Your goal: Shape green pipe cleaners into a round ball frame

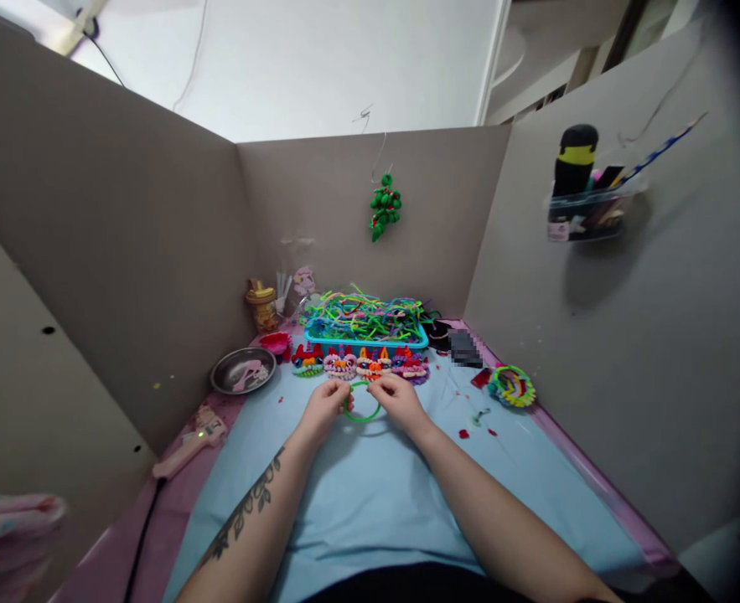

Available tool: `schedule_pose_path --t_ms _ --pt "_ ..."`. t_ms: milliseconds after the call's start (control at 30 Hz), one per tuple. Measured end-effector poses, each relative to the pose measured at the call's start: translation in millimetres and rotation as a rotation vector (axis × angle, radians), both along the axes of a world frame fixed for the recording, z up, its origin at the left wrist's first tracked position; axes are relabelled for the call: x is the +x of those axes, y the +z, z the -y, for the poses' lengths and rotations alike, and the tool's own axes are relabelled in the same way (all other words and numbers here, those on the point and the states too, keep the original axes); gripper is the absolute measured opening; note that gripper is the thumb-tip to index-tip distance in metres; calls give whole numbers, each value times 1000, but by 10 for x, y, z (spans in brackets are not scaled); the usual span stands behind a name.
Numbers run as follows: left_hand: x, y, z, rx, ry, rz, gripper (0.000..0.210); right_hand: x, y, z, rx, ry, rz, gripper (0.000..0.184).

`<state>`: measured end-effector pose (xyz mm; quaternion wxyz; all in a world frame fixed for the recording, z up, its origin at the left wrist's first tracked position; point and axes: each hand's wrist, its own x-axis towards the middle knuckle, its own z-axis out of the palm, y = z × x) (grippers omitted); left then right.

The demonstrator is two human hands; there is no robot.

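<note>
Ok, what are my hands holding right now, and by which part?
A green ring, apparently a bent pipe cleaner: the left hand pinches its left side, the right hand its upper right.

Cloth (14, 536) cropped at left edge. Cord (142, 536) exits bottom. Dark slab (466, 347) pixelated. Left hand (330, 400), right hand (401, 398) cover bits of green ring (363, 420).

"What are we holding?"

"Our left hand (328, 404) and right hand (400, 398) pinch a thin green ring (363, 420) above the blue-covered worktop (370, 494)."

"And beyond?"

"We see four colourful figures (340, 365) in a row before a blue tray (366, 344) heaped with strands (370, 318); leftward, a metal bowl (224, 374) and pink glue gun (187, 450)."
</note>
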<state>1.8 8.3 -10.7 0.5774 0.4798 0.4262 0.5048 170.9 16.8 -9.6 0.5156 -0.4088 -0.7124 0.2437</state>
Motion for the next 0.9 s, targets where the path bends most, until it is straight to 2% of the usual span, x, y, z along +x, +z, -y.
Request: schedule_pose_path --t_ms 67,200,300,467,533,667,767,900 --pt "5 -7 -2 37 9 -38 31 -9 -22 -11 -69 22 -11 18" --pt "38 -6 16 96 -9 -77 31 -56 -58 7 -167 80 -24 24" --pt "57 9 31 129 -8 -111 31 -80 -52 37 -173 107 32 18" --pt "57 17 34 177 -35 -189 28 -87 -12 65 -167 72 52 17" --pt "52 9 39 254 -28 -279 24 -87 -6 63 -160 60 50 16" --pt "45 -9 69 468 72 -535 14 -94 -26 52 -166 68 34 16" --pt "49 -10 92 596 114 -641 15 -103 -56 44 -199 90 15 17" --pt "68 2 99 590 118 -641 18 -105 -78 37 -184 107 26 17"
